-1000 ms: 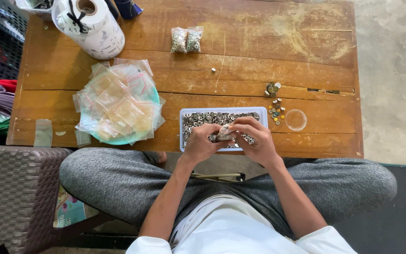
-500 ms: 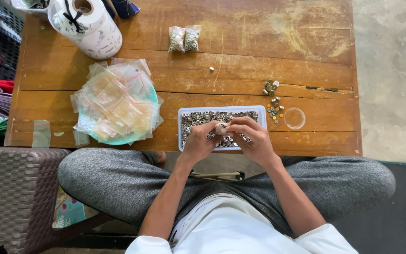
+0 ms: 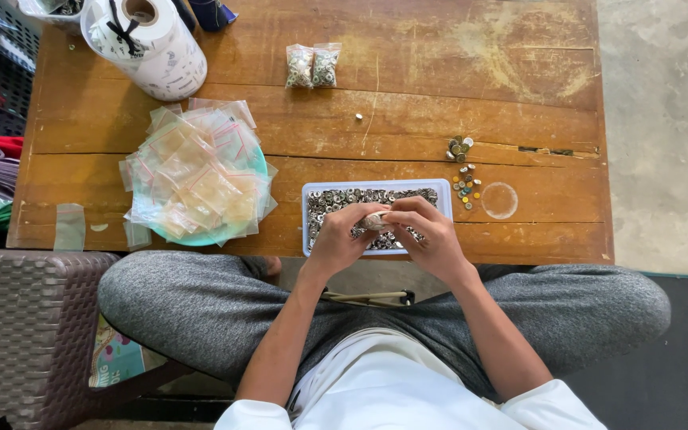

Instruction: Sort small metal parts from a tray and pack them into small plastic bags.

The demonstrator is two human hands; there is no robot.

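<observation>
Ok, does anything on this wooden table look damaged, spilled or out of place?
Two small things. The table has a dark split in its top near the right edge. A few small metal pieces lie loose beside the tray, in clusters and, and one sits alone mid-table. Nothing else stands out.

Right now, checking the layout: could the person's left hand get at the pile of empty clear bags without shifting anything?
Probably yes. The left hand is over the white tray, and the pile of clear bags lies just to its left with only bare wooden table between.

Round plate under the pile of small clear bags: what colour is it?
Teal-green plate, rim visible in the head view.
</observation>
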